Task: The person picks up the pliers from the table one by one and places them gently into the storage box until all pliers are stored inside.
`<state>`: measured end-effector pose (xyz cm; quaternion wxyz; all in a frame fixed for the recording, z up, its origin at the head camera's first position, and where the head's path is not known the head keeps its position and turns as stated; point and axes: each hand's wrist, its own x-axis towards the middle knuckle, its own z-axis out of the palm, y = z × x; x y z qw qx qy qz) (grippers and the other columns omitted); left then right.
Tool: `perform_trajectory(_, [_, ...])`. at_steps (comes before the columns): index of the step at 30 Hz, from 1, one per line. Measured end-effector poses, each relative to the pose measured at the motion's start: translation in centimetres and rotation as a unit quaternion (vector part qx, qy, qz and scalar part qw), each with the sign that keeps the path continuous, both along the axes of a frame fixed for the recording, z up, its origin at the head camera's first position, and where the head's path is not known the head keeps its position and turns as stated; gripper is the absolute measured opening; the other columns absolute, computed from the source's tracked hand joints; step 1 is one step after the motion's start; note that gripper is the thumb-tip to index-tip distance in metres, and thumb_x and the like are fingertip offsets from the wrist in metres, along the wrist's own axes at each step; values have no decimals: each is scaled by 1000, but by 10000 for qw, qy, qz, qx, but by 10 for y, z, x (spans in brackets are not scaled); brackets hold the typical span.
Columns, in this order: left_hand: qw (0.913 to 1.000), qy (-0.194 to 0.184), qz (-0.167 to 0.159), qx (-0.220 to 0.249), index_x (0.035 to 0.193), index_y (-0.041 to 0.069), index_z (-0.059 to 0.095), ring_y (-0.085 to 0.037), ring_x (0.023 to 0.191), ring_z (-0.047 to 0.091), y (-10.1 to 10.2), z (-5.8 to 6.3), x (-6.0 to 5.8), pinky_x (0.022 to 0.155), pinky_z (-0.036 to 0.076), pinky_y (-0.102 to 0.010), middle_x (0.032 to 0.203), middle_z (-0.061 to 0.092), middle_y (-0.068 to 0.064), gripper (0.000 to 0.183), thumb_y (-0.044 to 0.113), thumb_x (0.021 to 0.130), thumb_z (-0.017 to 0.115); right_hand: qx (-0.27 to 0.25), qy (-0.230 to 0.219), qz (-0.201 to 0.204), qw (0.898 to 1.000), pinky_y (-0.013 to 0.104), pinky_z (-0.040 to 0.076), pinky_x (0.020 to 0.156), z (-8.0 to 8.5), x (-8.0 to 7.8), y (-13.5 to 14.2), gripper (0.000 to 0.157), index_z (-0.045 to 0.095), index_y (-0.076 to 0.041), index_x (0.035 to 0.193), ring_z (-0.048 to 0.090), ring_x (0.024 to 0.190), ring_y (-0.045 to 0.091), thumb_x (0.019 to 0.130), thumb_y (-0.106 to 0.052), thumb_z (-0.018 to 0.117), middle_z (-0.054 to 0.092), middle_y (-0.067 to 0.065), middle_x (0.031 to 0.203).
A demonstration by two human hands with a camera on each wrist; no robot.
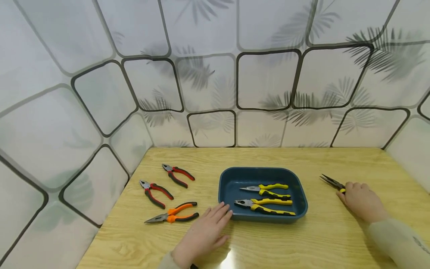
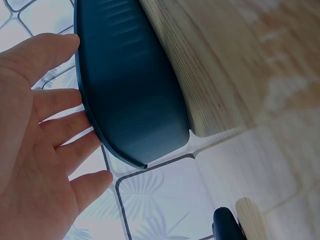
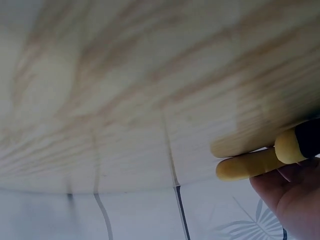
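Note:
At the right side of the wooden table, my right hand (image 1: 364,201) grips needle-nose pliers (image 1: 332,182) by the handles, jaws pointing to the far left. Their yellow-and-black handle ends (image 3: 245,167) stick out beside the right hand (image 3: 295,192) in the right wrist view. My left hand (image 1: 205,231) reaches to the near left corner of a dark blue tray (image 1: 258,172), its fingertips at the rim. The left wrist view has this hand (image 2: 45,135) with fingers spread and extended along the tray's edge. Inside the tray lie yellow-handled needle-nose pliers (image 1: 265,188) and yellow-handled combination pliers (image 1: 265,205).
Left of the tray lie orange-handled needle-nose pliers (image 1: 171,215) and two red-and-black combination pliers, one nearer (image 1: 156,192) and one farther back (image 1: 178,175). A patterned cloth wall (image 1: 211,86) rises behind the table (image 1: 262,246) and along its sides.

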<state>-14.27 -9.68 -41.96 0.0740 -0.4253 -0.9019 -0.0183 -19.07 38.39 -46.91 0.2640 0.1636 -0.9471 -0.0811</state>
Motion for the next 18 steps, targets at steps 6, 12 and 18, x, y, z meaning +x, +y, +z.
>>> perform_trajectory(6, [9999, -105, 40, -13, 131, 7, 43, -23, 128, 25, 0, 0, 0, 94, 34, -45, 137, 35, -11, 58, 38, 84, 58, -111, -635, -408, 9971, 37, 35, 33, 3, 3, -2, 61, 36, 2, 63, 37, 41, 25, 94, -48, 18, 35, 10, 51])
perform_trajectory(12, [9999, -143, 8, 38, 131, 7, 43, -23, 128, 25, 1, 0, 0, 94, 33, -45, 137, 35, -11, 58, 37, 84, 58, -175, -1568, -795, 9843, 34, 36, 37, 11, 6, -4, 41, 38, 4, 67, 41, 46, 25, 91, -28, 49, 39, 11, 55])
perform_trajectory(18, [10000, -60, -2, 15, 131, 7, 43, -23, 128, 26, 1, 0, 0, 94, 34, -45, 137, 35, -11, 58, 38, 84, 58, -379, -2092, -971, 9723, 39, 39, 41, 15, 7, -1, 42, 42, 5, 70, 45, 51, 28, 91, -31, 48, 43, 12, 59])
